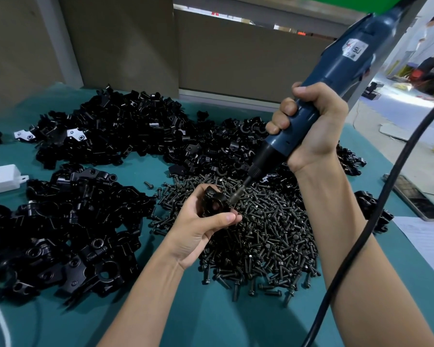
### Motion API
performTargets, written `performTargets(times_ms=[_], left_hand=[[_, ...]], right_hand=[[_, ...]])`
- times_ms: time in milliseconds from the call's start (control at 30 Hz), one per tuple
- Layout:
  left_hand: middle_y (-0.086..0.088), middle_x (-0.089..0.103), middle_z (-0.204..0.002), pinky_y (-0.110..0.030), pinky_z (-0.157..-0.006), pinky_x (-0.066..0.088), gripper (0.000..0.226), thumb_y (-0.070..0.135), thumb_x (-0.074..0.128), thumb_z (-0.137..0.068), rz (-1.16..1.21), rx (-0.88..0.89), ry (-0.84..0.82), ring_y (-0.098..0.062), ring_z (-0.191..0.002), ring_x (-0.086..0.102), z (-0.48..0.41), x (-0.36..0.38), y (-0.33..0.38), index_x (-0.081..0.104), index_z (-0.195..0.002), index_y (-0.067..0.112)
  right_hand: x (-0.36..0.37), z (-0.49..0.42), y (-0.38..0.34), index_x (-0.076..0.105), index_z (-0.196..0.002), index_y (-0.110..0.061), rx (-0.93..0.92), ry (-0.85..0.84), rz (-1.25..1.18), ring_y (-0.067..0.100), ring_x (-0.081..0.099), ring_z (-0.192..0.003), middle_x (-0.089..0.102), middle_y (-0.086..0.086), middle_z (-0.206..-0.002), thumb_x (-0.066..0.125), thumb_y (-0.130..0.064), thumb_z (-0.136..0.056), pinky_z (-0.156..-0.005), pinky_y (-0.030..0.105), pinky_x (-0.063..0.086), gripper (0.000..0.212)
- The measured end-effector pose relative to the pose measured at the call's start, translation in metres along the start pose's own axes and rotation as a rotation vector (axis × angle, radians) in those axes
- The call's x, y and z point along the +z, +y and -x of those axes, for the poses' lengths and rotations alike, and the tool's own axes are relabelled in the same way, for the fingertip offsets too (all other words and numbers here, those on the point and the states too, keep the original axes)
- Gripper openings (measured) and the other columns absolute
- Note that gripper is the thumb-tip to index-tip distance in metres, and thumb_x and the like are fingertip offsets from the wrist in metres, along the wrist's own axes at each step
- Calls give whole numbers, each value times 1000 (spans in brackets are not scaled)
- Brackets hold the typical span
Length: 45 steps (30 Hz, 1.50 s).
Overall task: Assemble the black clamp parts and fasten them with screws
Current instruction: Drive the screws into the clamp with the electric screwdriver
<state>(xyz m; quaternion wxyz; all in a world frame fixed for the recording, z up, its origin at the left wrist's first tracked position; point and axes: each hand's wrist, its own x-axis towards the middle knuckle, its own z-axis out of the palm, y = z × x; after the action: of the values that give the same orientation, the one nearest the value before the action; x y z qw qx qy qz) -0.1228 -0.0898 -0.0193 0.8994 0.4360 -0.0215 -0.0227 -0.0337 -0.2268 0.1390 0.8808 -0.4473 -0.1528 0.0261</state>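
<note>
Teal-green table cover (211,321): work surface, bearing all the stock.
Far heap of small black metal clamp parts (110,128): loose, along the back.
Near-left heap of larger black cast clamp bodies (60,234): loose.
Pile of dark flanged screws (268,234): centre, under both hands.
Blue electric screwdriver (341,66): tilted, bit down-left, its tip at the held clamp; thick black cable (386,196) hangs at the right.
Right hand (311,131): fist wrapped round the screwdriver's barrel.
Left hand (198,226): thumb and fingers pinching the clamp.
Black ring-shaped clamp assembly (214,201): held above the screw pile's left edge.
</note>
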Motion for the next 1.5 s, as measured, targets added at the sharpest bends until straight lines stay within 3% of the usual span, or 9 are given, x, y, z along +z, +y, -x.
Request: performTargets(times_ms=[267,400,533,800,933,1500], left_hand=[[-8,63,-83,-31,-72,60,50,-14,74,-63,40,27,-6,-26,-76,72,-1,3,1,55,-102,9],[7,55,-70,-34,-67,61,48,-11,75,-63,0,39,-28,-16,-67,66,-1,6,2,54,-100,12],[9,54,-67,-32,-59,60,51,-10,79,-65,-18,44,-42,-14,-62,63,1,7,3,53,-103,12],[6,47,-69,-25,-41,45,47,-7,73,-69,1,21,-26,-13,-56,53,0,6,3,53,-105,15],[10,46,-65,-21,-39,38,48,-5,74,-68,-35,27,1,-6,-46,42,0,6,3,53,-105,17],[12,53,-63,-18,-38,37,51,-8,72,-66,-11,22,21,-7,-46,44,3,8,6,52,-105,17]], right_hand=[[2,1,1,47,-75,-15,-3,-6,16,13,38,-41,43,-2,-53,52,-11,-71,-45,21,37,8],[3,1,1,47,-74,-15,2,-6,21,13,37,-41,42,-3,-52,52,-12,-70,-45,21,37,7],[3,2,2,47,-74,-15,6,2,24,13,37,-41,42,-2,-52,52,-12,-69,-45,21,36,8],[5,2,1,47,-74,-15,0,-9,14,13,37,-40,42,-2,-52,52,-11,-70,-45,21,36,7],[6,2,2,47,-74,-15,-1,-15,18,13,37,-41,42,-2,-52,52,-11,-69,-45,21,36,8],[8,3,3,46,-74,-15,-1,-2,2,13,37,-40,42,-2,-52,51,-11,-69,-44,21,36,8]])
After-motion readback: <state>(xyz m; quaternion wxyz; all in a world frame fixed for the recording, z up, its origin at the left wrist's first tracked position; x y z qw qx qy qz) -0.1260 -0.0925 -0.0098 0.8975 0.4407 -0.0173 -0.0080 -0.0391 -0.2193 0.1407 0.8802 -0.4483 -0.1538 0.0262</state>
